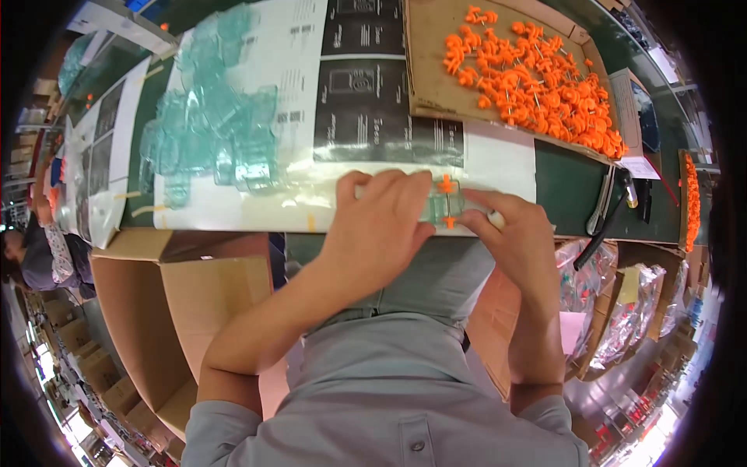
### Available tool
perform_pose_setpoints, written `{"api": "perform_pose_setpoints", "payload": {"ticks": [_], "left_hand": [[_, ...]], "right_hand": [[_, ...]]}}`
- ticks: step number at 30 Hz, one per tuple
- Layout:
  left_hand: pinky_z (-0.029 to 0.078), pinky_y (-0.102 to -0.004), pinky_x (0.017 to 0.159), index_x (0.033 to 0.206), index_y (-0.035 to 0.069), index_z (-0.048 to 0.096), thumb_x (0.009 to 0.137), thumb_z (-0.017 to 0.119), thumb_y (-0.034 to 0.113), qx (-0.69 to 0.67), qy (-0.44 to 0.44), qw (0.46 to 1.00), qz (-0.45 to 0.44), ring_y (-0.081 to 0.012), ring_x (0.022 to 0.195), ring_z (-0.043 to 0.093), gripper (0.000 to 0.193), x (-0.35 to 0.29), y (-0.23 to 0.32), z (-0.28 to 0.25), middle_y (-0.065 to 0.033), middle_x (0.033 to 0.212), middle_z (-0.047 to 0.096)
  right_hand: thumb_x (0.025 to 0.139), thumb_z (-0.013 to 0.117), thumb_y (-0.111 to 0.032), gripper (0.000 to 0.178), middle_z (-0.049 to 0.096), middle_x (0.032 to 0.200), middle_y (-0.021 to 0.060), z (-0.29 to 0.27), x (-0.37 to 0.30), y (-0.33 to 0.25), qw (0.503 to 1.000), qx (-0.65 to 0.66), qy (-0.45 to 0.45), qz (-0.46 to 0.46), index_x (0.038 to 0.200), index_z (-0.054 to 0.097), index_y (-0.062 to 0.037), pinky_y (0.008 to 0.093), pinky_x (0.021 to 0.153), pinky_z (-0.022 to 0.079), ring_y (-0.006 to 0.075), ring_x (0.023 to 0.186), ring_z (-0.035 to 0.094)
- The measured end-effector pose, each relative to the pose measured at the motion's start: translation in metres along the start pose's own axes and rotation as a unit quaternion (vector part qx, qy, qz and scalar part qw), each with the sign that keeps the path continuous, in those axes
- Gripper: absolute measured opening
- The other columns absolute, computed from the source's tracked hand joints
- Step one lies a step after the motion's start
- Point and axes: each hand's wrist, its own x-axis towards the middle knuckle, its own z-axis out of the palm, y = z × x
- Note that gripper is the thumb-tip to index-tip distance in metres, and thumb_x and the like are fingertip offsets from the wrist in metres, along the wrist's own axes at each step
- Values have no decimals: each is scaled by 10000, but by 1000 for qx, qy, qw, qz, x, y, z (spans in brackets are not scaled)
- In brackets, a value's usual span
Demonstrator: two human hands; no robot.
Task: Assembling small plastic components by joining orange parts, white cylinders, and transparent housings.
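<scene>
Near the table's front edge, my left hand (380, 226) is closed on the left side of a small clear green plastic piece (437, 208). Its fingers partly cover that piece. An orange-ended metal axle (447, 201) lies across it, one orange end pointing away from me and the other toward me. At the right side, my right hand (517, 233) pinches the same piece with thumb and fingers. Something pale sits on fingers of both hands. Farther left, many similar clear green plastic pieces (214, 128) lie in a loose heap.
A shallow cardboard tray (436, 82) at the back right holds a pile of orange-ended axles (545, 82). Black-handled scissors (603, 222) lie to its right. Open cardboard boxes (210, 300) stand below the edge. Another person (54, 257) is at the far left.
</scene>
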Motion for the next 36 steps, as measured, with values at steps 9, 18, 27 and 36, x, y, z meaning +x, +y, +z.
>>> {"api": "perform_pose_setpoints", "payload": {"ticks": [9, 18, 27, 36], "left_hand": [[496, -483, 765, 1213, 33, 568, 793, 769, 252, 158, 100, 978, 97, -341, 884, 679, 515, 77, -63, -83, -146, 969, 703], [453, -577, 1032, 1395, 104, 547, 924, 709, 326, 393, 147, 907, -36, -373, 1220, 632, 545, 215, -236, -134, -155, 1397, 615], [462, -559, 1075, 1436, 133, 544, 998, 504, 539, 334, -77, 839, -423, -381, 1334, 578, 599, 181, -247, -150, -181, 1447, 597], [528, -521, 949, 1317, 51, 591, 962, 578, 341, 365, 78, 908, -189, -484, 1078, 661, 460, 164, -245, -148, -248, 1142, 710]], "right_hand": [[904, 743, -222, 248, 763, 1027, 119, 10, -16, 9, 993, -8, 120, -10, 1129, 771, -122, 363, 772, 574, 310, 885, 735], [874, 753, -190, 172, 746, 902, 71, 13, -16, 10, 984, -3, 166, -67, 1033, 772, -127, 344, 669, 562, 261, 763, 721], [863, 754, -159, 116, 730, 838, 62, 13, -20, 18, 982, -1, 176, -69, 971, 769, -121, 328, 636, 552, 240, 729, 716], [863, 743, -119, 92, 724, 830, 72, 21, -15, 16, 974, 30, 205, -92, 948, 759, -87, 327, 642, 554, 238, 716, 710]]}}
